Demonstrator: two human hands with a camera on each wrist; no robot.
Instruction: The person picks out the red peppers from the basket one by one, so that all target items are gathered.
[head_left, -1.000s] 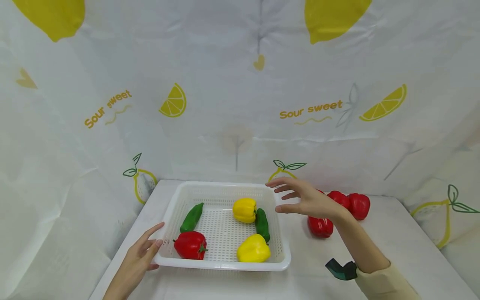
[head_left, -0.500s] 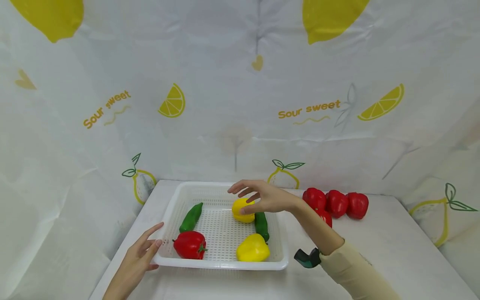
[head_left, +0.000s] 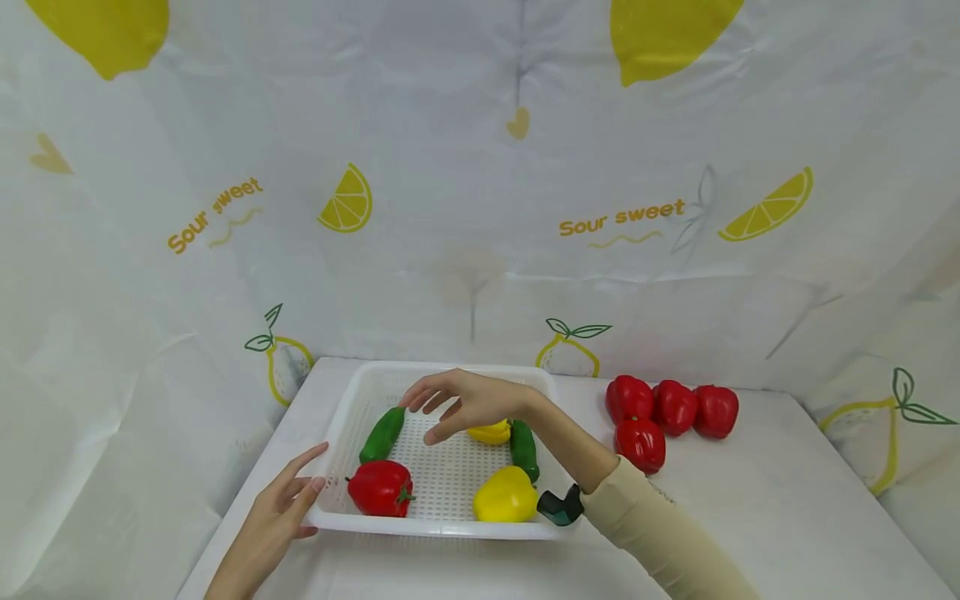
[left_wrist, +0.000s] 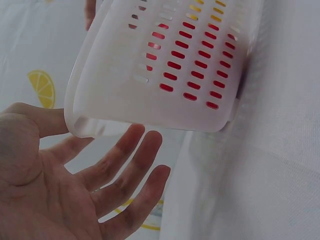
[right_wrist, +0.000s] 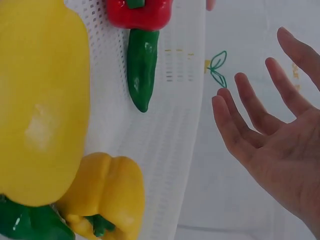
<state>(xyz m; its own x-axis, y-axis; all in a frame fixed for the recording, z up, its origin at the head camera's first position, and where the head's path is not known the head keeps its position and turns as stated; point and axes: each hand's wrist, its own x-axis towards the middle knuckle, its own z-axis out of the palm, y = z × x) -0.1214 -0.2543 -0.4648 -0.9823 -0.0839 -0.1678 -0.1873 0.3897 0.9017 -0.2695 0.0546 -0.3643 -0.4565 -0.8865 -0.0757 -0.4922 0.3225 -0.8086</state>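
A white plastic basket [head_left: 442, 528] stands on the table, holding a red bell pepper [head_left: 381, 488], a yellow bell pepper [head_left: 506, 495] and a second yellow pepper [head_left: 489, 432] partly hidden by my right hand. Two green peppers lie inside too, one left [head_left: 383, 435] and one right [head_left: 523, 451]. My left hand [head_left: 272, 518] is at the basket's front left corner, its thumb touching the rim; in the left wrist view its fingers [left_wrist: 132, 175] spread outside the wall. Over the basket, my right hand [head_left: 480, 400] hovers with loosely bent fingers, holding nothing, fingertips near the left green pepper.
Several red bell peppers [head_left: 640, 444] are grouped on the white table [head_left: 750, 508] to the right of the basket. Behind and at the sides hangs a white cloth [head_left: 450, 167] with lemon prints. A dark strap piece [head_left: 559, 506] sticks out from the right sleeve.
My right hand has moved left, from the basket's right rim to above its middle, uncovering the red peppers on the table. The left hand and the basket stay where they were.
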